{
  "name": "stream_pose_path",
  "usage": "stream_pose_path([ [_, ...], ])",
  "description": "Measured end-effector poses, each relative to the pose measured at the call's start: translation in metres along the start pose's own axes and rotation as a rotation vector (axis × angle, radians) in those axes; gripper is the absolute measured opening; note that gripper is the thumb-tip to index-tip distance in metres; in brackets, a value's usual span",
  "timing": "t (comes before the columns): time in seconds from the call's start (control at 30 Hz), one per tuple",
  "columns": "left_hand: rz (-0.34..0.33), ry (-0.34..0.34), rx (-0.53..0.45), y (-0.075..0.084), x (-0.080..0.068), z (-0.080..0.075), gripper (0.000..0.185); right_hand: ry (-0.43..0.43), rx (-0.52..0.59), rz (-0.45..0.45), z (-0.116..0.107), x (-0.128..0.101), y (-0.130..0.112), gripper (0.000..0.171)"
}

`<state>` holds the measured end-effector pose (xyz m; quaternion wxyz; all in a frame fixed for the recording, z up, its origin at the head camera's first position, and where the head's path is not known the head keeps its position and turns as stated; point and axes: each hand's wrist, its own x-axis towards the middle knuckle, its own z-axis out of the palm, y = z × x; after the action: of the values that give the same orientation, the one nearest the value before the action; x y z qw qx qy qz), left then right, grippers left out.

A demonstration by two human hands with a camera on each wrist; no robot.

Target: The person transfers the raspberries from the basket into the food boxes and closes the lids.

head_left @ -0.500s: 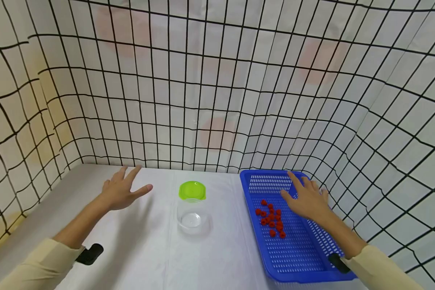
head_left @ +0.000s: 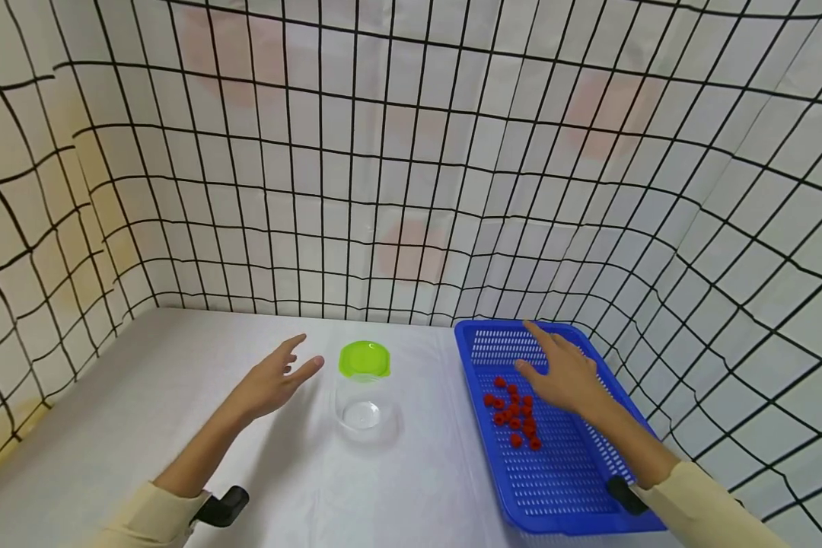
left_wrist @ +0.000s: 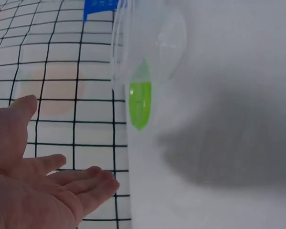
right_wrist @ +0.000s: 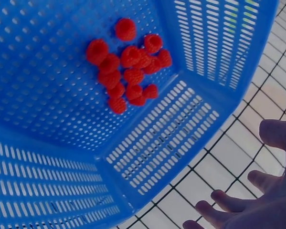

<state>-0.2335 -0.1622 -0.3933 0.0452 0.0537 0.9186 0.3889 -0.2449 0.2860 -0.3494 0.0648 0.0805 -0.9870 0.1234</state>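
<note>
Basket: The blue basket (head_left: 555, 487) appears to be plastic, roughly rectangular with rounded corners and a smooth rim. Floor is perforated with small holes; walls carry rows of slots. It rests at the right side of the table.
Raspberries: The red raspberries (head_left: 514, 409) have a bumpy surface, some showing a hollow end. They lie in a loose cluster on the basket floor, toward its left wall; several touch, others sit slightly apart.
Container: The clear container (head_left: 361, 415), transparent and round-walled, stands near the middle of the table, left of the basket and apart from it.
Lid: The bright green lid (head_left: 364, 358), glossy with rounded corners, lies just beyond the container; contact between the two cannot be told.
Table: The white table (head_left: 425, 472) has a matt, faintly creased covering.
Backdrop: Black square-celled netting (head_left: 377, 203) runs along white sheeting with faint pink and yellow patches.
Left hand: The left hand (head_left: 274, 382) is raised left of the container, thumb apart, fingers relaxed and partly extended; holds nothing.
Right hand: The right hand (head_left: 567, 373) hovers above the basket, fingers spread, thumb well apart from the index finger; holds nothing and is clear of the raspberries.
</note>
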Motion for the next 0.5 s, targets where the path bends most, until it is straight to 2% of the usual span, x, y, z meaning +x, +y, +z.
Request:
stream_pose_path([
  [0.3,-0.072,0.036,-0.302,0.0,0.0,0.027,0.074,-0.003,0.054,-0.03,-0.001,0.002,-0.012,0.067],
  [0.5,-0.109,0.113,-0.527,-0.002,-0.002,0.04,0.058,-0.017,0.137,0.002,-0.003,0.005,-0.011,0.066],
])
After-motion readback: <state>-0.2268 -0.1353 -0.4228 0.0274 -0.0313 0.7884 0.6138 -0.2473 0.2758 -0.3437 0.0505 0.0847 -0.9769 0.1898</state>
